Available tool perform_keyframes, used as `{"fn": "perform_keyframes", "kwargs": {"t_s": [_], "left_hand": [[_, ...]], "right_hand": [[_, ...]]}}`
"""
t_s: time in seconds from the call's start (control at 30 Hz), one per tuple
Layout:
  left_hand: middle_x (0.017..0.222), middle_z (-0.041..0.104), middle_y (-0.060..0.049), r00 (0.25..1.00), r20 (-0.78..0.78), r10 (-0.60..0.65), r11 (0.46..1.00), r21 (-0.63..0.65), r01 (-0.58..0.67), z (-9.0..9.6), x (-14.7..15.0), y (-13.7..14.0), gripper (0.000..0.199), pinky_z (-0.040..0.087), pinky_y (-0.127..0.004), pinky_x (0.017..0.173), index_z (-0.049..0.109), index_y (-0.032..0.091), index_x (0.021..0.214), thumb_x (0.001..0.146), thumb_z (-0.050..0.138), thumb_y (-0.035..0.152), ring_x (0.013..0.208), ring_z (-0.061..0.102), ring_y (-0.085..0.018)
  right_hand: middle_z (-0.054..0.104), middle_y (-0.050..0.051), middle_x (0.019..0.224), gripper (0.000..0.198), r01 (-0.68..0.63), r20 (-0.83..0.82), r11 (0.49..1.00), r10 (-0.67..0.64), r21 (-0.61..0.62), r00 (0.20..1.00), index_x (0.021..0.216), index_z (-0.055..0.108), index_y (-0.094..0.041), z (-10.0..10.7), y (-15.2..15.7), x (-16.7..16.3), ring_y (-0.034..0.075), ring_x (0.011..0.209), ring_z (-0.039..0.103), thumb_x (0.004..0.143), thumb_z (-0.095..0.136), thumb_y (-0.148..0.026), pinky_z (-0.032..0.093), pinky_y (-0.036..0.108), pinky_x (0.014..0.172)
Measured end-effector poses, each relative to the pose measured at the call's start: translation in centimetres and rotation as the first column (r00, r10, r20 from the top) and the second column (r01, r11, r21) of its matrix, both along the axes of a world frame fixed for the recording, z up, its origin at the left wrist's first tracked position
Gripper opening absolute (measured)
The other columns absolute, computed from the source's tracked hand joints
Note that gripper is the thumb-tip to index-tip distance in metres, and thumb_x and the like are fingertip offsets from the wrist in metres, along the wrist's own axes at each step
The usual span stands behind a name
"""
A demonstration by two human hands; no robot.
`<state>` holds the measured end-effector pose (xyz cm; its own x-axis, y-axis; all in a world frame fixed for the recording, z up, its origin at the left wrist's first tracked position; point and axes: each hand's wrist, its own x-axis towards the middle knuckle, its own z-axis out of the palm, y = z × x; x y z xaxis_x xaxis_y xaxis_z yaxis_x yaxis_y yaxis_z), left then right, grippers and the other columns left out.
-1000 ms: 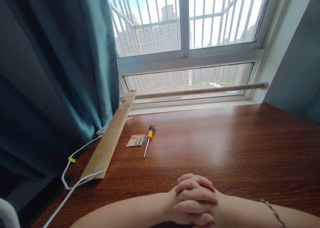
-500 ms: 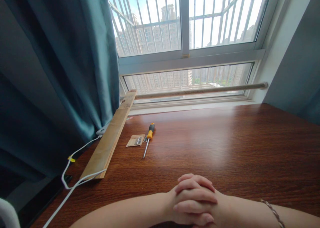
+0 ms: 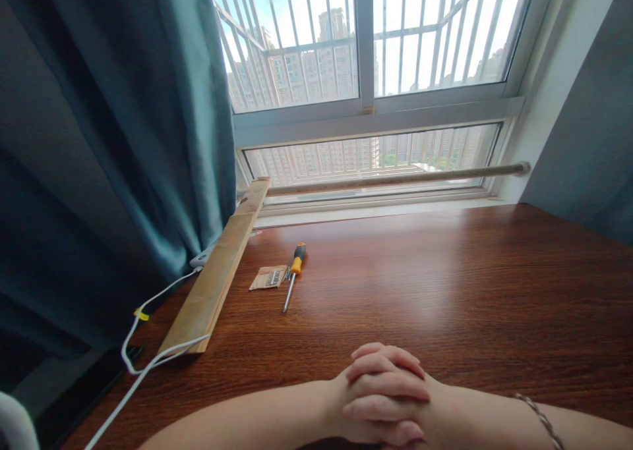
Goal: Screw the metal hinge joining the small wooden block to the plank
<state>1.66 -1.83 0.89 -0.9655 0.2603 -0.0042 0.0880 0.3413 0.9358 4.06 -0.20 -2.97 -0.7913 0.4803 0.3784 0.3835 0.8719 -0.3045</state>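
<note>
My left hand (image 3: 383, 384) and my right hand (image 3: 436, 400) are clasped together at the front edge of a dark red-brown wooden table (image 3: 494, 305). The left fingers lie closed over the right hand, which hides most of the right fingers. No object shows in either hand. Farther off to the left lies a screwdriver (image 3: 297, 264) with a black and yellow handle, its tip pointing towards me. Beside it are some small screws (image 3: 287, 274) and a flat brown packet (image 3: 267, 278) with dark pieces showing in it.
A long wooden board (image 3: 217, 275) lies along the table's left side, with a white cable (image 3: 143, 371) looped over its near end. A white power strip (image 3: 200, 259) sits behind it, by a blue curtain (image 3: 198, 140). A rail (image 3: 395, 179) crosses before the barred window.
</note>
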Motion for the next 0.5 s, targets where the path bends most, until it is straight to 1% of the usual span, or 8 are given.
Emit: {"fn": "perform_keyframes", "kwargs": {"t_s": [0.17, 0.27, 0.4, 0.5], "left_hand": [[0.094, 0.063, -0.001, 0.997, 0.032, 0.064, 0.998, 0.001, -0.064, 0.9, 0.6, 0.5, 0.027, 0.052, -0.027, 0.054, 0.063, 0.039, 0.100, 0.074, 0.057, 0.036, 0.106, 0.057, -0.029], [0.091, 0.063, 0.000, 0.995, 0.043, 0.088, 0.996, 0.000, -0.088, 1.2, 0.7, 0.7, 0.025, 0.052, -0.026, 0.054, 0.063, 0.039, 0.098, 0.074, 0.058, 0.036, 0.104, 0.058, -0.027], [0.091, 0.063, 0.000, 0.995, 0.049, 0.089, 0.996, 0.016, -0.090, 1.1, 0.5, 0.5, 0.025, 0.052, -0.026, 0.055, 0.064, 0.038, 0.096, 0.072, 0.060, 0.036, 0.101, 0.059, -0.027], [0.096, 0.063, -0.001, 0.997, 0.044, 0.066, 0.997, 0.028, -0.067, 0.5, 0.5, 0.4, 0.030, 0.054, -0.031, 0.060, 0.063, 0.038, 0.101, 0.071, 0.061, 0.034, 0.109, 0.055, -0.030]], "right_hand": [[0.057, -0.010, 0.123, 0.057, 0.023, 0.010, 1.000, -0.023, 0.010, 1.000, 0.122, 0.048, -0.053, -0.6, 0.1, -0.2, 0.022, 0.115, 0.053, 0.073, 0.072, -0.039, 0.044, 0.035, 0.102], [0.057, -0.010, 0.123, 0.058, 0.021, 0.017, 1.000, -0.022, 0.008, 1.000, 0.123, 0.047, -0.053, -0.7, 0.1, -0.3, 0.022, 0.115, 0.053, 0.072, 0.072, -0.041, 0.045, 0.035, 0.102], [0.056, -0.009, 0.123, 0.060, 0.007, 0.008, 1.000, -0.007, 0.011, 1.000, 0.124, 0.047, -0.051, -0.1, 0.0, -0.2, 0.022, 0.117, 0.052, 0.071, 0.072, -0.038, 0.044, 0.034, 0.102], [0.055, -0.009, 0.125, 0.057, 0.010, 0.017, 1.000, -0.010, 0.012, 1.000, 0.124, 0.048, -0.051, 0.6, 0.0, -0.1, 0.020, 0.120, 0.049, 0.073, 0.070, -0.036, 0.042, 0.032, 0.104]]}}
